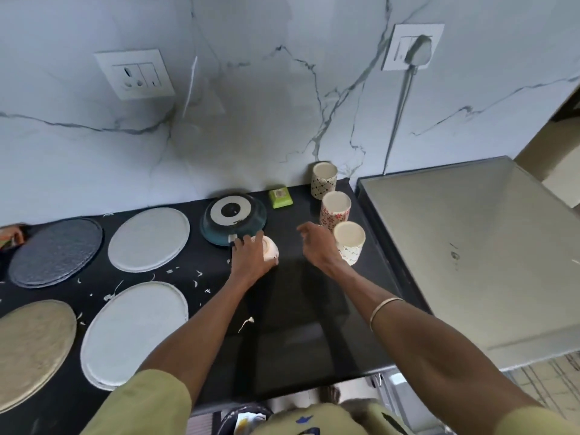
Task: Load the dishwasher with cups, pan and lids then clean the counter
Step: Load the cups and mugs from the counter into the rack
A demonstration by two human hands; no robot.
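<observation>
Head view of a black stone bench [298, 309] set against a white marble-veined wall [251, 120]. The left hand [251, 257] is curled over a small white cup [270, 250] lying on its side on the bench, fingers wrapped across its top, just in front of an upturned dark teal pan [233, 218] whose grey and black base faces up. The right hand [317, 244] hovers with fingers loosely spread and holds nothing; it is just beside the nearest of three upright cups. These stand in a row along the right edge of the bench: a white cup with small dotted pattern [350, 243] nearest, a white cup with red floral pattern [335, 210] in the middle, and a cream cup with dark lattice pattern [324, 180] against the wall. A small green rectangular box [280, 196] sits between the pan and the far cup. To the left lie four round flat lids: a dark grey lid [56, 252], a pale grey lid [149, 238], a larger pale grey lid [135, 334] and a beige lid [31, 350] at the near left. White scraps [197, 277] are scattered on the bench among them. A grey steel-topped appliance [470, 252] adjoins the bench on the right. On the wall are a white switch socket [135, 73] and a second socket with a plug and cord [414, 48].
</observation>
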